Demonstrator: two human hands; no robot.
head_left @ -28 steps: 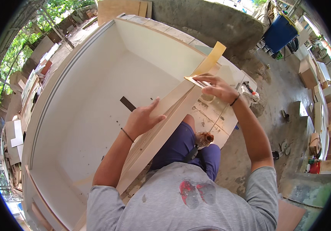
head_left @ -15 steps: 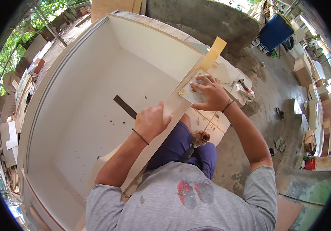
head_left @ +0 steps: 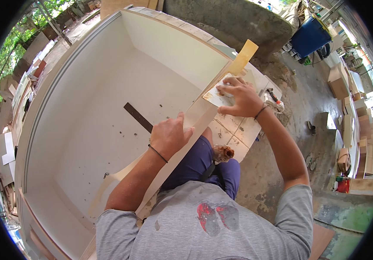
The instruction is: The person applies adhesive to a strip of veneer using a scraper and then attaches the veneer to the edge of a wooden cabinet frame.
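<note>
A long pale strip [head_left: 244,56] lies along the near top edge of a large white box-like cabinet [head_left: 86,86]; its yellowish far end sticks out past the corner. My right hand [head_left: 241,97] is closed over a flat whitish plate [head_left: 214,96] with brown smears, pressed on the strip near that end. The thumb sits on the near side, fingers on top. My left hand [head_left: 170,132] lies on the board edge nearer me, index finger stretched and thumb apart; its other fingertips are hidden. Beside it, inside the cabinet, a dark flat bar [head_left: 138,117] rests among crumbs.
A stained, rough roll-like thing [head_left: 223,153] is by my knees. A hammer [head_left: 273,94] lies on a white cloth [head_left: 275,105] at the tiled ledge's right end. Farther off stand a blue bin [head_left: 311,37], a concrete wall [head_left: 221,26] and stacked boards [head_left: 368,147].
My right hand and the plate have shifted slightly toward the far right, along with the strip's yellowish end. My left hand stays on the board edge; the view has tilted a little.
</note>
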